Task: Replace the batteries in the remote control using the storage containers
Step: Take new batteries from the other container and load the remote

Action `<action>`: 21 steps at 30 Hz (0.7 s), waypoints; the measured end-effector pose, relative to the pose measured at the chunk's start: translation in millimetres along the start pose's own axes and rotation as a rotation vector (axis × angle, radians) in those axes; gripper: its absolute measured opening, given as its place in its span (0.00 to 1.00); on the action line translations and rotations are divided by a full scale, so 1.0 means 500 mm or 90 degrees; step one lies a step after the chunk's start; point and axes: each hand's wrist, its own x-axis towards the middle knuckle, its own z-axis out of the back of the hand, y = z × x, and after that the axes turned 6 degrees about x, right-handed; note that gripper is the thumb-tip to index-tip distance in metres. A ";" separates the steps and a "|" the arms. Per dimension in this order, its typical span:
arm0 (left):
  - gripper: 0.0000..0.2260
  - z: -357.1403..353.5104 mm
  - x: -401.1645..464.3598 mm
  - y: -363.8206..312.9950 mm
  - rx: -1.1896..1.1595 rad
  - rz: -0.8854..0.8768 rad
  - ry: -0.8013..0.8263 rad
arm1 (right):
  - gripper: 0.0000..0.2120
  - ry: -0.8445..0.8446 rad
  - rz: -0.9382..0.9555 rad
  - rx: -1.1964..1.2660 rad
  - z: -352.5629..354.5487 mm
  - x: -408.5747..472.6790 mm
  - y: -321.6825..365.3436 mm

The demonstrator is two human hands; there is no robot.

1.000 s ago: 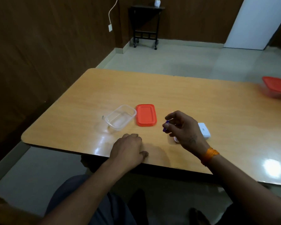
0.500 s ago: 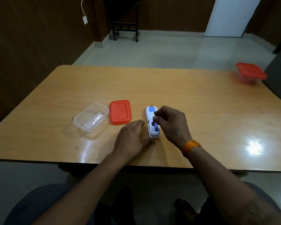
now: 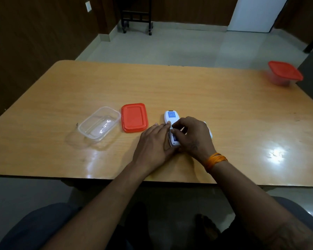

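Note:
A white remote control (image 3: pixel 170 117) lies face down on the wooden table (image 3: pixel 188 91), its battery bay uncovered, with a blue battery (image 3: pixel 174 137) showing in it. My left hand (image 3: pixel 152 145) lies flat against the remote's left side and steadies it. My right hand (image 3: pixel 192 136) is over the bay, fingertips pinched on the battery there. A white piece, likely the battery cover (image 3: pixel 209 129), peeks out behind my right hand. To the left stand an open clear container (image 3: pixel 99 124), with nothing in it, and its orange lid (image 3: pixel 134 117).
A second clear container with an orange lid (image 3: pixel 285 73) stands at the far right corner of the table. The table's near edge runs just below my wrists. A black stand (image 3: pixel 136 17) is on the floor beyond.
My right hand carried the blue battery to the remote and pressed it into the bay. My left hand slid from the table edge to the remote's side. The camera tilted down.

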 end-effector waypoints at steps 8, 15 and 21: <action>0.35 -0.002 0.002 0.003 -0.015 0.004 0.002 | 0.05 0.021 0.032 -0.067 -0.008 -0.012 0.002; 0.35 0.000 0.001 0.001 -0.009 0.004 -0.014 | 0.06 -0.011 0.035 -0.070 0.001 -0.042 0.004; 0.43 0.012 0.014 0.002 -0.031 0.024 0.017 | 0.11 -0.115 -0.064 -0.192 0.052 -0.025 -0.014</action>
